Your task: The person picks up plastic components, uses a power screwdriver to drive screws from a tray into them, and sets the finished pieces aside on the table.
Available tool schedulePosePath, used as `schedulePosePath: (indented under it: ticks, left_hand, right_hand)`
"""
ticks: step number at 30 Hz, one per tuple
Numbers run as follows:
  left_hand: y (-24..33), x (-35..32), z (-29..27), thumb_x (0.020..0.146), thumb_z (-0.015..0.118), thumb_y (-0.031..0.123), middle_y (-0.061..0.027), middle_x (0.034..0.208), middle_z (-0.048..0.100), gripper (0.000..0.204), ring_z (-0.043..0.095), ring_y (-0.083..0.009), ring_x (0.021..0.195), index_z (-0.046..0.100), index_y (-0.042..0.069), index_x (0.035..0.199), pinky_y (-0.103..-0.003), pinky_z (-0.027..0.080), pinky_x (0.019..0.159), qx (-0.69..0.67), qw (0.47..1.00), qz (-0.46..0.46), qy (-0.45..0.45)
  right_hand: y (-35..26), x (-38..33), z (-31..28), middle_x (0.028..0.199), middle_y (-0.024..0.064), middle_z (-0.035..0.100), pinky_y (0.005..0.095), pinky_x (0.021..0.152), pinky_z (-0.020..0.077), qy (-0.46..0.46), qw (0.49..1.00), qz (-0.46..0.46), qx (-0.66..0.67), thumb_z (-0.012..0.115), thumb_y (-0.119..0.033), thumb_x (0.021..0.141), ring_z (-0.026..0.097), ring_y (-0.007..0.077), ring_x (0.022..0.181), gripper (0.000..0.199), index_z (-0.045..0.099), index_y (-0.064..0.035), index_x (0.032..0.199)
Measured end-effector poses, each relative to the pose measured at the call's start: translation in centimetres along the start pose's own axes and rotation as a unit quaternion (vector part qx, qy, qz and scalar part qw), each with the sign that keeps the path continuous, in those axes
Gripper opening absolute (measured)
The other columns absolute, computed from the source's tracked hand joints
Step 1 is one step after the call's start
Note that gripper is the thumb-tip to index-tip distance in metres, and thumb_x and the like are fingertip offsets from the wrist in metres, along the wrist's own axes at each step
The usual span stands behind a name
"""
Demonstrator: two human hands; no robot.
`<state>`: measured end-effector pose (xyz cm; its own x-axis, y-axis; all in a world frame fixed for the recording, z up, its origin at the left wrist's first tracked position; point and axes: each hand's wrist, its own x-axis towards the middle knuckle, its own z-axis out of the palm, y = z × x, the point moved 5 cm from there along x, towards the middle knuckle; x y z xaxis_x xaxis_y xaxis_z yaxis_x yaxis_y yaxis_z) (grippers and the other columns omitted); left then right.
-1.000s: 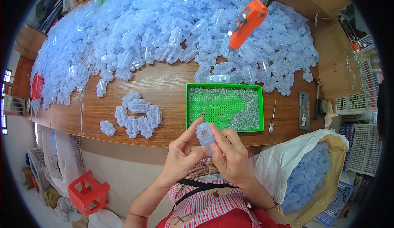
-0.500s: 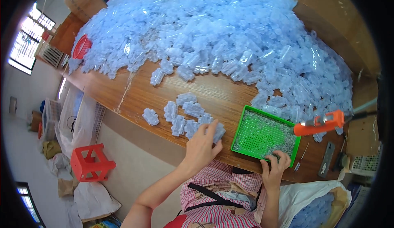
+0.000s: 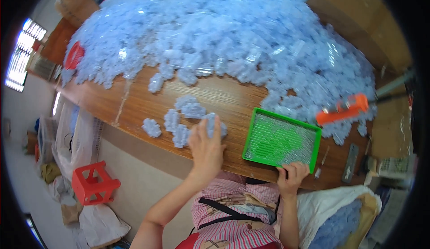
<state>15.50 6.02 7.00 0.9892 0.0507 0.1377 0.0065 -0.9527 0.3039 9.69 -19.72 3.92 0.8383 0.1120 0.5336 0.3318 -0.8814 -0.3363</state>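
Note:
My left hand (image 3: 207, 148) hovers over or rests on a small group of clear, bluish plastic pieces (image 3: 194, 110) near the table's front edge. Its fingers are stretched out and apart, slightly blurred; whether it touches the pieces underneath I cannot tell. At the right, a shallow green tray (image 3: 249, 135) holds many tiny silvery metal parts (image 3: 304, 141), with its green bottom showing in the middle. My right hand (image 3: 293, 177) grips the tray's near right corner, fingers curled over the rim and thumb beside them. One loose plastic piece (image 3: 151, 127) lies left of the group.
A huge heap of similar plastic pieces (image 3: 215, 29) covers the table's back. An orange tool (image 3: 342, 109) hangs right of the tray, above a screwdriver (image 3: 319, 170) and a grey bar (image 3: 350, 163). A red stool (image 3: 94, 182) stands left; a white sack (image 3: 309, 208) sits lower right.
The whole view has shifted, so the table contents appear farther left and higher. My left hand stays by the plastic pieces, fingers straighter. My right hand's fingers now lie on the tray's rim.

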Motion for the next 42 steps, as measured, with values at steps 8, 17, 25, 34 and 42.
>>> schedulePosePath:
  ticks: [8, 17, 25, 34, 42]
  left_hand:
    - [-6.1, 5.0, 0.6, 0.078, 0.064, 0.051, -0.0197, 0.136, 0.037, 0.057, 0.019, -0.0452, 0.131, 0.055, 0.015, 0.121, -0.063, 0.014, 0.101, 0.01, 0.993, 0.021, -0.118]
    - [2.7, 3.5, -1.1, 0.079, 0.069, 0.022, -0.0102, 0.132, 0.044, 0.043, 0.025, -0.0394, 0.13, 0.056, 0.015, 0.119, -0.049, 0.02, 0.105, -0.076, 0.973, 0.216, 0.011]
    - [4.4, -3.5, 6.5, 0.083, 0.064, 0.028, -0.017, 0.136, 0.035, 0.051, 0.027, -0.0425, 0.124, 0.047, 0.01, 0.127, -0.056, 0.025, 0.099, 0.011, 0.875, 0.482, 0.045]
    - [5.0, -6.1, 5.5, 0.086, 0.056, 0.019, -0.0148, 0.126, 0.042, 0.032, 0.033, -0.038, 0.119, 0.052, 0.011, 0.118, -0.054, 0.022, 0.1, 0.002, 0.717, 0.696, 0.04]
    - [5.6, -5.6, 6.3, 0.087, 0.053, 0.022, -0.0154, 0.129, 0.038, 0.038, 0.033, -0.037, 0.116, 0.047, 0.008, 0.121, -0.053, 0.024, 0.096, 0.043, 0.755, 0.655, -0.009]
  right_hand:
    - [-0.1, -0.3, 0.9, 0.084, 0.0022, 0.05, 0.0388, 0.082, 0.031, 0.014, 1.0, 0.0, 0.022, 0.07, -0.022, 0.075, 0.052, 0.0215, 0.083, 0.018, 0.057, -0.013, 0.083]
    - [1.2, -0.3, 0.3, 0.085, 0.0031, 0.051, 0.0411, 0.085, 0.0305, 0.051, 0.998, 0.032, 0.027, 0.072, -0.022, 0.071, 0.051, 0.0231, 0.089, 0.022, 0.056, -0.0137, 0.085]
    - [1.4, -0.6, 1.2, 0.098, 0.0066, 0.05, 0.0425, 0.084, 0.039, 0.104, 0.992, 0.018, 0.07, 0.067, -0.03, 0.075, 0.048, 0.026, 0.096, 0.029, 0.056, -0.0104, 0.093]
    - [2.0, -2.3, -1.9, 0.106, 0.0111, 0.048, 0.0437, 0.088, 0.0381, 0.22, 0.96, 0.055, 0.162, 0.064, -0.016, 0.078, 0.047, 0.0303, 0.1, 0.033, 0.051, -0.0055, 0.107]
    - [1.4, -7.0, -2.5, 0.11, 0.0118, 0.046, 0.0433, 0.084, 0.0389, 0.244, 0.957, 0.02, 0.158, 0.061, -0.006, 0.076, 0.048, 0.0307, 0.099, 0.032, 0.051, -0.0087, 0.106]
